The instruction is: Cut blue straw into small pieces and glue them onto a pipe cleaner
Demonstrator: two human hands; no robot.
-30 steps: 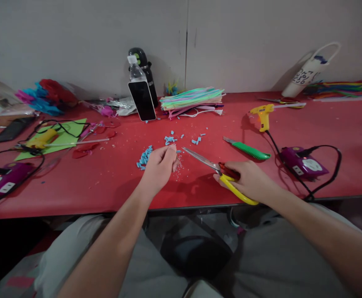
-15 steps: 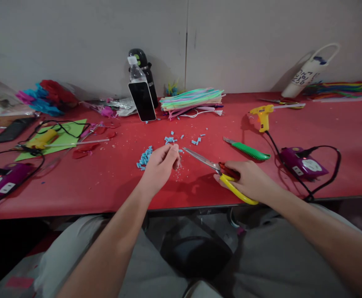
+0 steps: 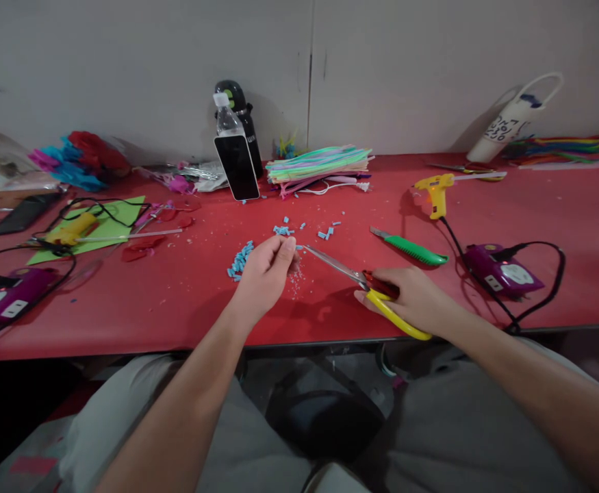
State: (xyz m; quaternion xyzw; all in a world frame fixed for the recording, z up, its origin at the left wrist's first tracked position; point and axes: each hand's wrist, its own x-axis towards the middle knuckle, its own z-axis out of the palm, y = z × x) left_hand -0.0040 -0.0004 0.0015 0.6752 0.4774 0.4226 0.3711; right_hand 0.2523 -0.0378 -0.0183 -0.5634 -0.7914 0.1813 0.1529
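My right hand (image 3: 406,298) is closed round the yellow and red handles of a pair of scissors (image 3: 337,266). The blades look nearly together, and their tips point left toward my left hand (image 3: 268,270). Thumb and forefinger of that left hand are pressed in a pinch; what lies between them is too small or hidden to name. A light-blue bit shows right by the fingertips, close to the scissor tips. Short light-blue cut pieces (image 3: 238,262) lie heaped beside my left hand, with more pieces (image 3: 324,233) scattered behind it. Pale crumbs dot the table below the fingers.
On the red table (image 3: 176,308) lie a green utility knife (image 3: 415,250), a yellow glue gun (image 3: 435,192) and a purple power strip (image 3: 502,270). Behind stand a phone (image 3: 237,168) leaning on bottles, and a bundle of pipe cleaners (image 3: 320,168). A second glue gun (image 3: 76,229) lies left.
Very little differs. The whole view has shifted slightly, and both hands keep nearly the same pose, the scissors still pointing at the left fingertips.
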